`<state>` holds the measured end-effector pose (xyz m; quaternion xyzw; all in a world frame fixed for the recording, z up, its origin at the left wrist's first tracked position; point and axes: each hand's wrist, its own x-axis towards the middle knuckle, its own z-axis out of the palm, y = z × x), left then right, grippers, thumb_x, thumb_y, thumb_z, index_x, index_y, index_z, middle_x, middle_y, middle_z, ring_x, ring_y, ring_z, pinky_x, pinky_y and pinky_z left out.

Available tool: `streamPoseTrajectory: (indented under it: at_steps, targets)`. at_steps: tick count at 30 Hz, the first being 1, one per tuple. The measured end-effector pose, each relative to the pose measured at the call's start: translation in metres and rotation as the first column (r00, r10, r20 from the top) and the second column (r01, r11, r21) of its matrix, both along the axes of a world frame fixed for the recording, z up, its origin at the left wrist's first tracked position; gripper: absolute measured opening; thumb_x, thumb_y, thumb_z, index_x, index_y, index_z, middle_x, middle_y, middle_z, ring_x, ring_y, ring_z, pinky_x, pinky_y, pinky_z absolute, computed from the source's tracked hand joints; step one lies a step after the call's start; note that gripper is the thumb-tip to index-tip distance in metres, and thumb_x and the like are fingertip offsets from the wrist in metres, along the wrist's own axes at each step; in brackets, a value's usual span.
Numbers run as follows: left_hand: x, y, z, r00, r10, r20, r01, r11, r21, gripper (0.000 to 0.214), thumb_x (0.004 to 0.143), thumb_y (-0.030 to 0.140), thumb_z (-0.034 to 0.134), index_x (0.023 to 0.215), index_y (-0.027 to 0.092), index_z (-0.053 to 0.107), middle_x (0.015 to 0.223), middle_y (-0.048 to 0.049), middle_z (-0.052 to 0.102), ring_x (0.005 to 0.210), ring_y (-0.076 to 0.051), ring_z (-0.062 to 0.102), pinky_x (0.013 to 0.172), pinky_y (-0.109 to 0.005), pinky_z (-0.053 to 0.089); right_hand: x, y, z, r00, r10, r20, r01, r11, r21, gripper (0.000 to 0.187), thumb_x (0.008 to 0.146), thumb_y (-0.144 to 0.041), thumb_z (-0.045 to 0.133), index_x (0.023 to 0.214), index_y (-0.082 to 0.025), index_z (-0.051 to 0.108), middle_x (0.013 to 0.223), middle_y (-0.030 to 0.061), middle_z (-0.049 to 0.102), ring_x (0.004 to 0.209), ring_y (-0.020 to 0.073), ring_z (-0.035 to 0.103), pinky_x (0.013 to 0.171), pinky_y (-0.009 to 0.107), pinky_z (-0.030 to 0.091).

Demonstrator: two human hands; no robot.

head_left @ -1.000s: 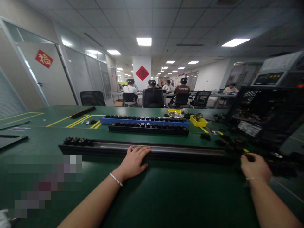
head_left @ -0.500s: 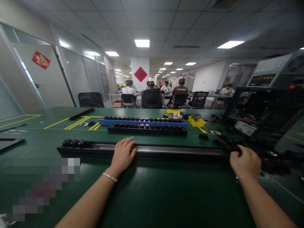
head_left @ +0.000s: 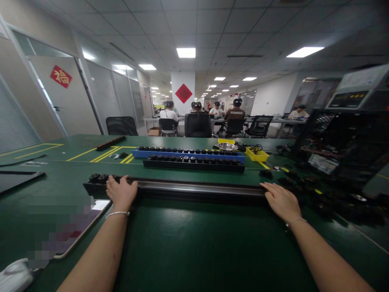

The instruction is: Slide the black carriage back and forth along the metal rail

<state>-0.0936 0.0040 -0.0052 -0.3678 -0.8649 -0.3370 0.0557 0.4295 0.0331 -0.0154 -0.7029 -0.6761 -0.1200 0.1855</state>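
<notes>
A long black rail (head_left: 197, 190) with a shiny groove lies crosswise on the green table before me. Several small black parts (head_left: 97, 178) sit in its left end. My left hand (head_left: 121, 192) rests over the rail beside these parts, fingers spread and thumb apart. At the other end my right hand (head_left: 281, 198) lies on the rail with its fingers stretched out. The palm hides that end, and whether a part lies under it I cannot tell.
Behind the rail are a black strip (head_left: 194, 164) and a blue strip (head_left: 139, 154) filled with black parts. Loose black parts (head_left: 328, 207) and an open computer case (head_left: 322, 138) stand right. A phone (head_left: 82, 227) lies left; yellow bin (head_left: 257, 155) behind. People sit farther back.
My left hand has moved left along the rail to the black parts. My right hand has moved left, and its fingers have gone from curled round a dark part to stretched out.
</notes>
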Motion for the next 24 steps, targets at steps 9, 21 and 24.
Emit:
streamPoseTrajectory:
  at_steps: [9, 21, 24]
  targets:
    - [-0.018, 0.0, -0.001, 0.998, -0.012, 0.054, 0.01, 0.999, 0.047, 0.051, 0.074, 0.04, 0.053, 0.118, 0.013, 0.054, 0.146, -0.0151, 0.018, 0.132, -0.04, 0.019, 0.105, -0.049, 0.022, -0.01, 0.0, -0.003, 0.987, -0.121, -0.111, 0.126, 0.991, 0.039, 0.044, 0.08, -0.027, 0.032, 0.111, -0.032, 0.062, 0.124, -0.0039, 0.057, 0.118, 0.0206, 0.046, 0.1, 0.042, 0.029]
    - [-0.025, 0.008, -0.007, 1.0, 0.022, 0.013, -0.023, 0.997, 0.074, 0.045, 0.076, 0.04, 0.049, 0.11, 0.013, 0.063, 0.135, -0.0183, 0.034, 0.128, -0.034, 0.027, 0.107, -0.042, 0.021, -0.007, 0.001, -0.006, 0.986, -0.101, -0.133, 0.111, 0.991, 0.076, 0.043, 0.08, -0.027, 0.032, 0.111, -0.032, 0.063, 0.123, -0.0044, 0.058, 0.116, 0.0214, 0.047, 0.1, 0.043, 0.029]
    - [-0.024, 0.008, -0.008, 0.999, 0.03, 0.024, -0.032, 0.997, 0.074, 0.046, 0.076, 0.041, 0.049, 0.11, 0.014, 0.062, 0.136, -0.0171, 0.034, 0.129, -0.035, 0.026, 0.106, -0.044, 0.021, -0.009, 0.0, -0.005, 0.985, -0.11, -0.13, 0.12, 0.99, 0.069, 0.044, 0.08, -0.028, 0.031, 0.111, -0.032, 0.063, 0.123, -0.0046, 0.058, 0.117, 0.021, 0.046, 0.1, 0.043, 0.029]
